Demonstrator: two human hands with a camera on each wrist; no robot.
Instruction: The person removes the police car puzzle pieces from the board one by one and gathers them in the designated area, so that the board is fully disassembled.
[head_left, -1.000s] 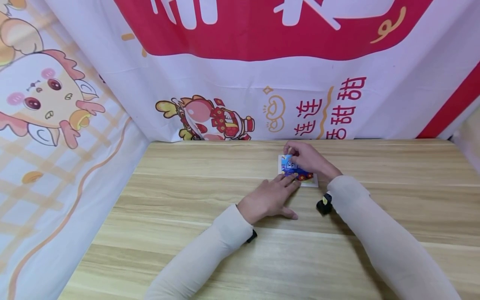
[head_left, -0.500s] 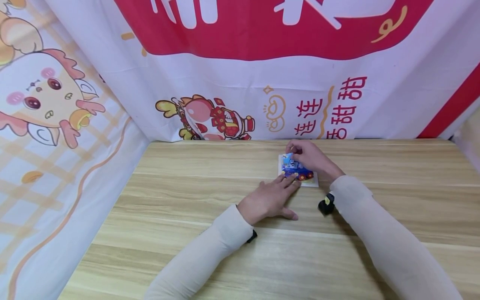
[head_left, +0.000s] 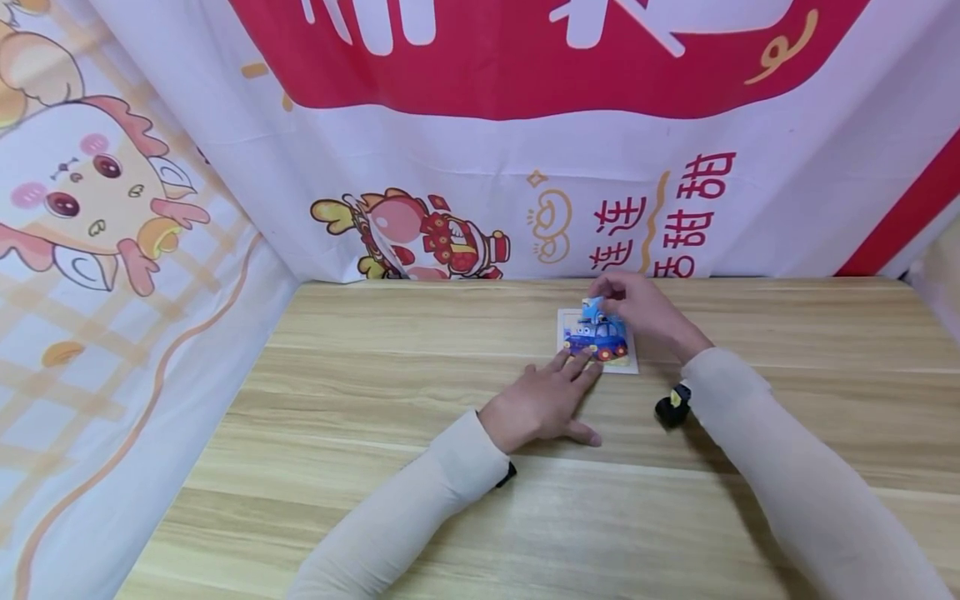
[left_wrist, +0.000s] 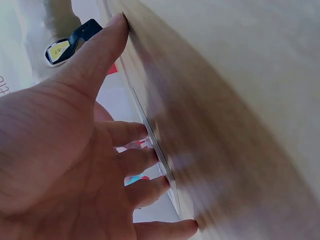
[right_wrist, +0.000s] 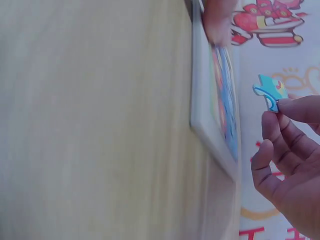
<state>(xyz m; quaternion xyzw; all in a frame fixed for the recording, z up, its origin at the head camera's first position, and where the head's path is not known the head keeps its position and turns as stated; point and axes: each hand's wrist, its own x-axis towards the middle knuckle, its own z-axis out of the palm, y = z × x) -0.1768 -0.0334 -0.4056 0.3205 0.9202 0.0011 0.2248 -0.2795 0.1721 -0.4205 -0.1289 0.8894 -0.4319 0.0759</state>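
A small white-framed jigsaw puzzle (head_left: 631, 366) with a blue cartoon car lies flat near the table's back edge. My right hand (head_left: 654, 315) pinches a light-blue puzzle piece (right_wrist: 270, 89) between thumb and index finger. The right wrist view shows that piece in the air, apart from the board, with the other fingers loosely curled. My left hand (head_left: 534, 405) lies palm down with fingers spread, its fingertips resting on the puzzle's near-left edge. In the left wrist view, several fingers (left_wrist: 145, 194) touch the thin board, while the thumb is stretched out to the side.
The wood-grain table (head_left: 360, 400) spreads around the puzzle. Directly behind its back edge hangs a printed white-and-red cloth (head_left: 420, 150), and another patterned cloth (head_left: 187, 375) hangs along the left side. Each wrist wears a black camera (head_left: 672, 407).
My right hand has lifted the puzzle piece from the board's upper part and drawn it slightly up and right, uncovering more of the picture. The left hand has hardly moved.
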